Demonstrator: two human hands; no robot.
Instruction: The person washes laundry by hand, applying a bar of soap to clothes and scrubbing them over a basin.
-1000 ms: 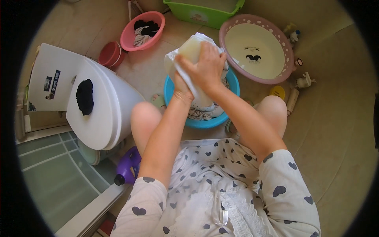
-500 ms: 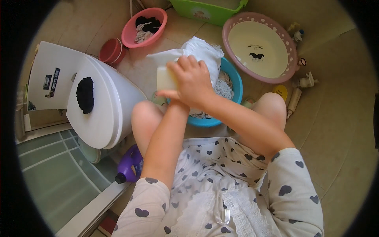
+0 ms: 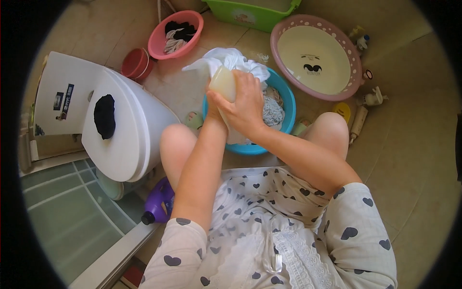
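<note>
My right hand is wrapped round a pale yellow bar of soap, its thumb lying along the near side. Beneath it my left hand reaches up at the white cloth; its fingers are hidden behind the soap and my right hand. The cloth spreads over the far rim of a blue basin, which stands between my knees. Inside this basin lie other wet-looking clothes, among them a light patterned piece.
Beyond the blue basin are a large dotted pink basin, a green tub and a pink basin with black and white clothes. A red bucket, a toilet with a black cloth, and a purple bottle stand at left.
The soap has moved right and tilted from lying flat to pointing upward. My right hand has turned and shifted right with it. The white cloth has sunk and bunched up.
</note>
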